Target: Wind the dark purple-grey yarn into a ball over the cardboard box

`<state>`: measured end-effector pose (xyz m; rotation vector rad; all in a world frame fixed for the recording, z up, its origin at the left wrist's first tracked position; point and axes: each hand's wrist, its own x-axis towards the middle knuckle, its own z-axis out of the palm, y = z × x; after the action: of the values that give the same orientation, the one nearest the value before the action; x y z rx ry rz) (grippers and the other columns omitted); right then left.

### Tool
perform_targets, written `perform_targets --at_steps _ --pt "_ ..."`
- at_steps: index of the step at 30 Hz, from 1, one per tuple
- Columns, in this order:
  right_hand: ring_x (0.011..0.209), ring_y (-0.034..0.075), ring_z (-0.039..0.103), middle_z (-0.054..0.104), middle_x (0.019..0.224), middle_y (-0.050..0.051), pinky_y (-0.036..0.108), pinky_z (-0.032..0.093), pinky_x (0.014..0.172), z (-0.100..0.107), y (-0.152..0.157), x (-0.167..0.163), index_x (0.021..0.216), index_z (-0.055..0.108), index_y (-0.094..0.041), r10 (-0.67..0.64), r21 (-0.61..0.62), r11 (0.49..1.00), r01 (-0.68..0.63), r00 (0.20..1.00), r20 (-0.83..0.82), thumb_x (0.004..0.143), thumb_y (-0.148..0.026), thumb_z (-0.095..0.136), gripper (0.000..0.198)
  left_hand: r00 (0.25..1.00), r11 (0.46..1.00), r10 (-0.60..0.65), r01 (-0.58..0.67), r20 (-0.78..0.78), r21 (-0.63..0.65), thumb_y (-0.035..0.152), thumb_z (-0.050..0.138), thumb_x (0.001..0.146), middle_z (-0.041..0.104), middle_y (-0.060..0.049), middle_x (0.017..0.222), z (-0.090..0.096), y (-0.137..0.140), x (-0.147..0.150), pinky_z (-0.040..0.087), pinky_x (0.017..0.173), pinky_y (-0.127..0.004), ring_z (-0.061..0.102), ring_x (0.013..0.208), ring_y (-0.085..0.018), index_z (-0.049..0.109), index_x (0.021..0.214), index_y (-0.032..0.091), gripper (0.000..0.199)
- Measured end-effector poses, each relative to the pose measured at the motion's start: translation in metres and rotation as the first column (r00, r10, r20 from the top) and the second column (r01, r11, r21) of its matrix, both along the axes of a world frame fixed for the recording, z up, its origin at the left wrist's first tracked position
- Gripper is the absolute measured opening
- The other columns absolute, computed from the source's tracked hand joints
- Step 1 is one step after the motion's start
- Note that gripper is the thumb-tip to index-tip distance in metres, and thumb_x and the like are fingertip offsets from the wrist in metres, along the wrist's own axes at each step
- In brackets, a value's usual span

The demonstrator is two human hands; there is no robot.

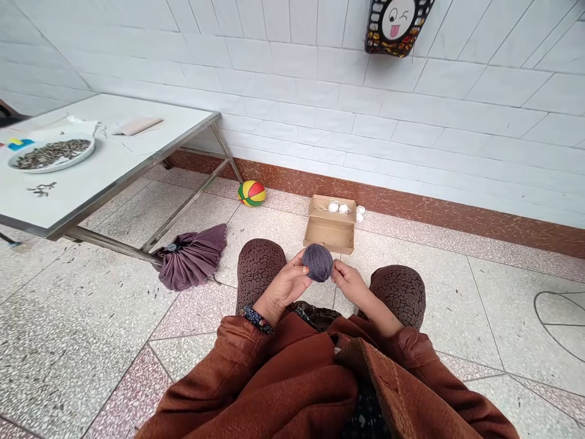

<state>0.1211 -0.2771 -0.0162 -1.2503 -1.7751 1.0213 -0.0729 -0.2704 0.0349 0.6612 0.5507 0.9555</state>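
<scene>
A round ball of dark grey yarn (317,263) is held up between my knees. My left hand (289,281) is closed around its left side, thumb across the front. At the ball's right edge, the fingers of my right hand (348,280) are pinched together and touch or nearly touch it. What they pinch is too small to make out. Just beyond the ball, an open cardboard box (329,235) lies on the floor. Small white balls of thread (339,207) rest by its raised lid, and more white pieces (361,213) lie to its right.
At the left stands a white table (91,195) with a metal frame, bearing a plate of dark seeds (91,150). Below it are a folded purple umbrella (194,259) and a colourful ball (251,193). A black basket (397,46) hangs on the tiled wall.
</scene>
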Motion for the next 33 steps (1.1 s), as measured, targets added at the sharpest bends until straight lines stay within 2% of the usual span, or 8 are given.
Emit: perform_targets --at_steps 5,11,16,20,23,26,30,33 --pt "0.068 0.016 0.057 0.061 0.073 0.001 0.028 0.046 0.068 0.003 -0.012 -0.002 0.086 0.059 -0.021 0.116 0.094 0.987 -0.127 0.987 0.112 0.103 -0.039 0.044 0.029 0.993 0.994 0.112 -0.112 -0.025 -0.003 0.024 0.075 0.069 0.067 -0.008 0.118 -0.01 0.007 0.001 0.047 0.095 -0.038 0.062 0.108 -0.023 0.056 0.135 0.025 0.069" --pt "0.08 0.018 0.062 0.067 0.083 0.005 0.031 0.05 0.076 0.04 -0.023 0.001 0.09 0.063 -0.021 0.203 0.231 0.943 -0.241 0.963 0.175 0.105 -0.034 0.044 0.027 0.957 0.97 0.24 -0.232 -0.16 0.072 0.02 0.079 0.069 0.067 -0.006 0.116 -0.019 0.008 0.003 0.043 0.099 -0.032 0.06 0.106 -0.018 0.062 0.124 0.02 0.057" --pt "0.077 0.018 0.063 0.068 0.084 0.005 0.03 0.05 0.072 0.072 -0.017 0.007 0.097 0.068 -0.023 0.201 0.321 0.906 -0.276 0.948 0.247 0.104 -0.034 0.047 0.024 0.901 0.968 0.198 -0.12 -0.386 0.219 0.02 0.079 0.068 0.065 -0.007 0.12 -0.019 0.003 0.004 0.043 0.1 -0.036 0.059 0.109 -0.023 0.06 0.129 0.021 0.064" --pt "0.082 0.02 0.063 0.068 0.087 0.007 0.033 0.05 0.075 0.08 0.003 0.013 0.098 0.07 -0.023 0.084 0.38 0.908 -0.177 0.965 0.249 0.104 -0.037 0.047 0.027 0.907 0.971 0.08 0.024 -0.414 0.24 0.022 0.078 0.071 0.062 -0.007 0.124 -0.014 -0.001 0.003 0.044 0.097 -0.034 0.059 0.107 -0.022 0.058 0.134 0.024 0.066" --pt "0.081 0.02 0.063 0.067 0.086 0.007 0.032 0.05 0.076 0.073 0.018 0.015 0.094 0.071 -0.023 0.024 0.369 0.926 -0.085 0.986 0.166 0.103 -0.041 0.05 0.029 0.926 0.963 -0.016 0.115 -0.376 0.242 0.022 0.078 0.071 0.062 -0.007 0.122 -0.012 -0.004 0.002 0.044 0.096 -0.034 0.059 0.106 -0.022 0.051 0.144 0.028 0.077" --pt "0.08 0.019 0.063 0.067 0.084 0.004 0.031 0.05 0.076 0.056 0.023 0.013 0.09 0.068 -0.022 0.009 0.279 0.96 -0.019 0.999 0.036 0.102 -0.041 0.051 0.028 0.959 0.959 -0.11 0.171 -0.26 0.228 0.023 0.079 0.07 0.062 -0.008 0.123 -0.008 -0.008 0.003 0.043 0.097 -0.036 0.058 0.111 -0.024 0.046 0.149 0.029 0.085" --pt "0.073 0.017 0.06 0.064 0.078 0.001 0.028 0.048 0.07 0.023 0.016 0.008 0.085 0.062 -0.021 -0.028 0.112 0.993 0.035 0.998 -0.064 0.1 -0.038 0.049 0.026 0.982 0.971 -0.14 0.162 -0.129 0.177 0.026 0.08 0.069 0.059 -0.01 0.135 0.001 -0.011 0.003 0.038 0.108 -0.037 0.052 0.128 -0.028 0.059 0.139 0.025 0.073" --pt "0.069 0.017 0.056 0.06 0.073 0.0 0.028 0.046 0.066 0.002 0.006 0.006 0.083 0.058 -0.021 -0.02 0.081 0.996 0.022 0.999 -0.031 0.097 -0.035 0.047 0.023 0.992 0.989 -0.072 0.085 -0.103 0.122 0.026 0.081 0.069 0.061 -0.011 0.133 0.002 -0.007 0.003 0.037 0.11 -0.039 0.052 0.128 -0.029 0.065 0.13 0.022 0.063"
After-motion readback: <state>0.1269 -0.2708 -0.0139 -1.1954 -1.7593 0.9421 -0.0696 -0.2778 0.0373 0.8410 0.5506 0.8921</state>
